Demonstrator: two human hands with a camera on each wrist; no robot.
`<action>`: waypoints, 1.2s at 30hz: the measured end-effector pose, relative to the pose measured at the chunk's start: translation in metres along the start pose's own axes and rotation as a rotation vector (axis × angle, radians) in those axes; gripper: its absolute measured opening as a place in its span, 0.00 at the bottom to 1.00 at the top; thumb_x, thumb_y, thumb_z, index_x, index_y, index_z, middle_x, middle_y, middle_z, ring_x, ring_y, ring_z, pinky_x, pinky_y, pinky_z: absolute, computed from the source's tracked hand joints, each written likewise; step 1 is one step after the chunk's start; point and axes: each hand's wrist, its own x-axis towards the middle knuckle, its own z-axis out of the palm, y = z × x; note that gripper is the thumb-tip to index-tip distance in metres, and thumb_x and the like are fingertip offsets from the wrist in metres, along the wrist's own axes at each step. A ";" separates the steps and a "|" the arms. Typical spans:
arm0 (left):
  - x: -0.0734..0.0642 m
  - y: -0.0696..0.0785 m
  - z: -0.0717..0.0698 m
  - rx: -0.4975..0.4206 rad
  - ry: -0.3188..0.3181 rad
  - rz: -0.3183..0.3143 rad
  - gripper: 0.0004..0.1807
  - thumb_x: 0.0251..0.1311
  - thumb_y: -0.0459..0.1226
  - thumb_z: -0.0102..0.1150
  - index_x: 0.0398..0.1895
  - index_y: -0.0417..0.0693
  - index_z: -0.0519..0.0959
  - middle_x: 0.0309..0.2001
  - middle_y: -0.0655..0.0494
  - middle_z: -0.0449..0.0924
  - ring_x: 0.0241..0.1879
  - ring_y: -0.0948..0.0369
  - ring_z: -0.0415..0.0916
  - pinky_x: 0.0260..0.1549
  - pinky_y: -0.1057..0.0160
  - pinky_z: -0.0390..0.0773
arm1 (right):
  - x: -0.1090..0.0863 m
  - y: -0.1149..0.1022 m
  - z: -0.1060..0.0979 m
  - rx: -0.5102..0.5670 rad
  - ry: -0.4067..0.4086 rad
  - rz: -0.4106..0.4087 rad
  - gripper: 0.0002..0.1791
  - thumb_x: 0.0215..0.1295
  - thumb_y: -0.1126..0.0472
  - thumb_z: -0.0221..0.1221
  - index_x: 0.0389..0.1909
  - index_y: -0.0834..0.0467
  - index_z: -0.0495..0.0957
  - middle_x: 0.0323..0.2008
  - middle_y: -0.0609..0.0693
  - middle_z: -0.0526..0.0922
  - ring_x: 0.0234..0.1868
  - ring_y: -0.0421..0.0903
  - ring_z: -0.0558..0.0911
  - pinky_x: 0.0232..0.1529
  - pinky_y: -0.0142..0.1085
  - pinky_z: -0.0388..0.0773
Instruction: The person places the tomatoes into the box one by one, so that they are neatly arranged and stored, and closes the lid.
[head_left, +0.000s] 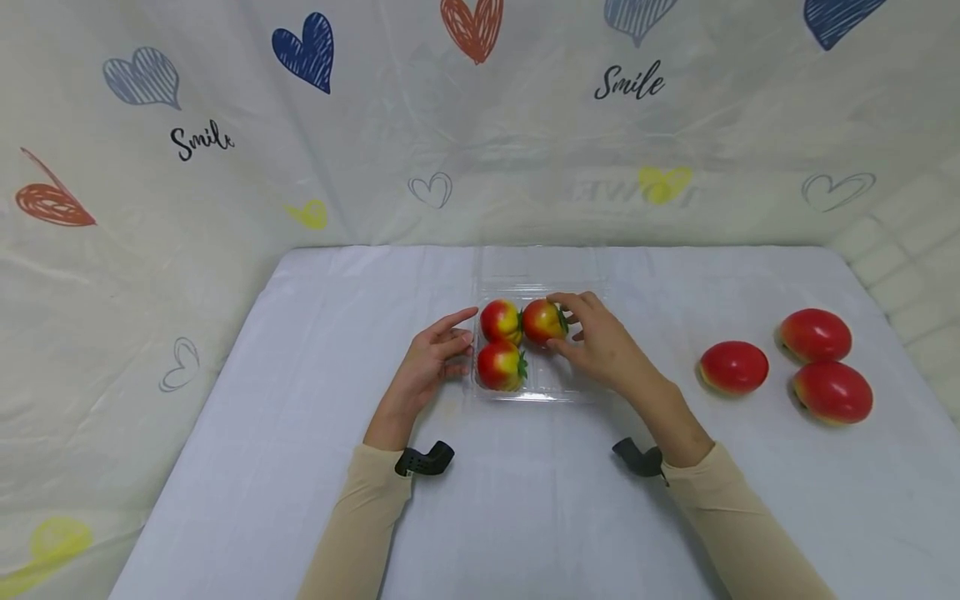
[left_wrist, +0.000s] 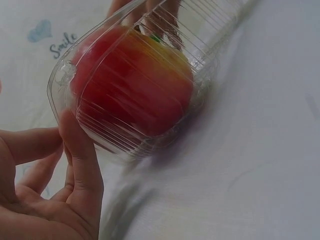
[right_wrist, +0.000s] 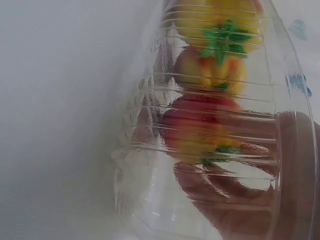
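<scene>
A clear plastic clamshell box (head_left: 551, 395) lies on the table in the head view, its lid (head_left: 543, 265) folded back at the far side. Inside are three red-and-yellow fruits with green leafy tops: one at the near left (head_left: 498, 367), one at the far left (head_left: 499, 321), one at the far right (head_left: 542, 322). My right hand (head_left: 603, 346) reaches into the box and grips the far-right fruit between thumb and fingers. My left hand (head_left: 429, 360) is at the box's left side, its fingertips (left_wrist: 70, 125) touching the outer wall with the fingers loosely bent.
Three glossy red fruits stand on the table's right side: one nearer the box (head_left: 734, 367), two close together farther right, one behind (head_left: 816, 335) and one in front (head_left: 833, 392). A white cloth (head_left: 315, 333) covers the table, and a heart-printed curtain (head_left: 360, 150) hangs behind it.
</scene>
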 end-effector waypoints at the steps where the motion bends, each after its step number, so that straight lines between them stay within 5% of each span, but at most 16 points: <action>1: 0.000 0.000 0.000 -0.001 0.000 0.000 0.22 0.75 0.37 0.58 0.70 0.59 0.77 0.40 0.61 0.79 0.36 0.64 0.77 0.30 0.70 0.83 | 0.000 0.000 0.000 0.001 -0.005 0.001 0.36 0.69 0.61 0.67 0.75 0.56 0.66 0.60 0.63 0.73 0.61 0.62 0.81 0.58 0.55 0.84; 21: 0.001 -0.002 0.000 0.000 -0.004 0.002 0.23 0.75 0.37 0.57 0.71 0.58 0.76 0.38 0.61 0.80 0.36 0.63 0.77 0.31 0.71 0.82 | -0.001 -0.001 0.001 0.005 -0.005 0.017 0.37 0.67 0.62 0.69 0.75 0.54 0.64 0.57 0.64 0.74 0.59 0.63 0.82 0.57 0.56 0.85; 36: 0.001 -0.002 -0.001 0.003 0.002 0.011 0.22 0.75 0.36 0.58 0.70 0.58 0.77 0.39 0.61 0.80 0.36 0.64 0.77 0.30 0.70 0.82 | -0.002 0.002 -0.003 0.037 0.030 0.037 0.39 0.68 0.55 0.69 0.75 0.59 0.64 0.66 0.64 0.70 0.64 0.63 0.77 0.61 0.57 0.82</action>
